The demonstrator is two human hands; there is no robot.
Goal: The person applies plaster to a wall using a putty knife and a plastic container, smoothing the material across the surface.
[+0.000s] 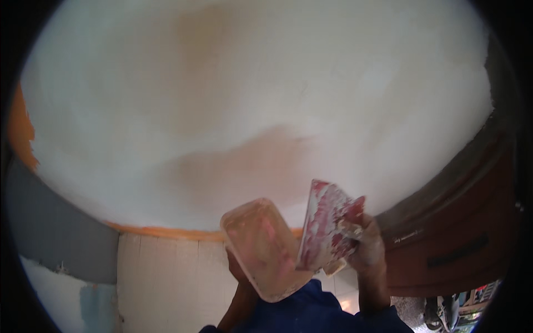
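Observation:
My left hand [236,266] is closed round the left side of a shallow rectangular plastic tray [261,244], most of the fingers hidden behind it. Pinkish smears coat the tray's inside. In my right hand [369,250] is a red plastering trowel [327,222], its blade streaked with whitish filler. The blade stands tilted, its lower edge by the tray's right rim; whether they touch I cannot tell. Filler also marks the right hand's fingers. Beyond both hands spreads a large white-coated surface [344,105] with brownish, shadowy patches.
Orange paint [21,130] shows at the white surface's left edge and along its near edge. A grey band [66,222] lies at the left. On the right is a dark red-brown panel [455,238], with assorted items [461,305] near the lower right corner. Pale boards [166,277] lie below.

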